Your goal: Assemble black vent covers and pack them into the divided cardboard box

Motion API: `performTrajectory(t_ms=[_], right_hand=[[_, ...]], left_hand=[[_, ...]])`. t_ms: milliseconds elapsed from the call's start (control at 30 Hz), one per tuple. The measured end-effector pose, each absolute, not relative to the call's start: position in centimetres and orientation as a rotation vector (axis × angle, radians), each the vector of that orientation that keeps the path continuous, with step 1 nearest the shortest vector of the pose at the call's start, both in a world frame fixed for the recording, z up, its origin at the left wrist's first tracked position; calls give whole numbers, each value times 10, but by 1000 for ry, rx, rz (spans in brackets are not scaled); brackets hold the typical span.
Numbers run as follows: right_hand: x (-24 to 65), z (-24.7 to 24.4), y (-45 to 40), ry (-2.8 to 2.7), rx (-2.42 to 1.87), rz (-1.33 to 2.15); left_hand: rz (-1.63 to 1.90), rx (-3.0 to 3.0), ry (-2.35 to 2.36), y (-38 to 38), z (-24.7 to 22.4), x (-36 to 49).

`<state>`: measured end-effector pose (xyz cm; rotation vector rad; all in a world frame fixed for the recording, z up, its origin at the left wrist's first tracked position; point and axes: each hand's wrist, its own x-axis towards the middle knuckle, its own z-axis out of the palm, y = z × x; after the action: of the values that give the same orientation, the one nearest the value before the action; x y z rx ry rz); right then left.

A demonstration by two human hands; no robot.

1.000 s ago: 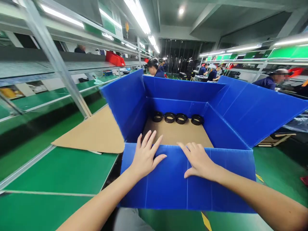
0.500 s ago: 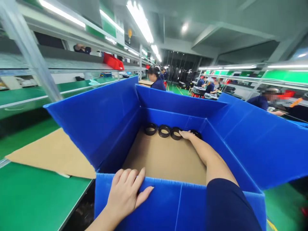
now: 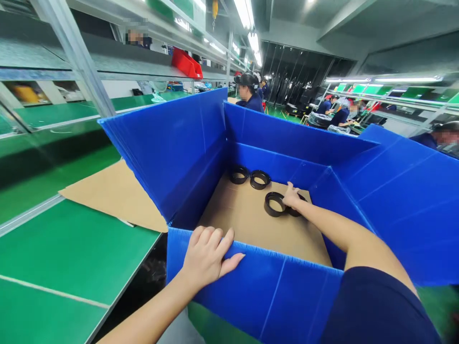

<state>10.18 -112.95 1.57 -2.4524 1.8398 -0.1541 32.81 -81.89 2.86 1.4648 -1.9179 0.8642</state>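
Blue box (image 3: pixel 251 286): corrugated plastic, ribbed walls, four flaps standing open; every place below is told from it.
Box floor: flat brown cardboard liner (image 3: pixel 247 220), matte.
Right hand (image 3: pixel 292 197): reaches deep into the box toward its far right corner, fingers curled on two black rings.
Held rings: one ring (image 3: pixel 275 204) lies just left of the hand, touching the fingers; a second ring (image 3: pixel 297 210) sits mostly hidden under the hand.
Ring shape: round, thick-walled, dark and smooth, lying flat with the hole facing up; being round, it has no long axis.
Other rings: a pair of rings (image 3: pixel 250 177) side by side against the far wall, well apart from the hand.
Left hand (image 3: pixel 208 255): lies on the near wall's top edge, fingers hooked over it, thumb outside.
Worktop (image 3: pixel 71 253): green, left of the box, carrying a loose cardboard sheet (image 3: pixel 114 193).
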Motion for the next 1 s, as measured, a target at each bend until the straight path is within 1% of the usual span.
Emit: performTrajectory(t_ms=[67,167,333,433,800,1000], right_hand=[[117,8,-1116,1807,-2340,-80],[156,7,-1103,1685,-2282,-79],[238,28,-1119,1643,-2168,-92],[264,39,-1135,1663,-2106,-78],[268,39,-1107,1616,-2155,-164],[241,53,-1081,1594,-2208,-278]], left_hand=[[867,1471,-1917,-819,29,328],[869,1437,-1917,-819,31,328],[883,1411,-1909,-820,32,332],[913,1407,-1910,-824,29,335],[868,1420,-1875,-817,28,329],[807,1488,-1893,-815,21,322]])
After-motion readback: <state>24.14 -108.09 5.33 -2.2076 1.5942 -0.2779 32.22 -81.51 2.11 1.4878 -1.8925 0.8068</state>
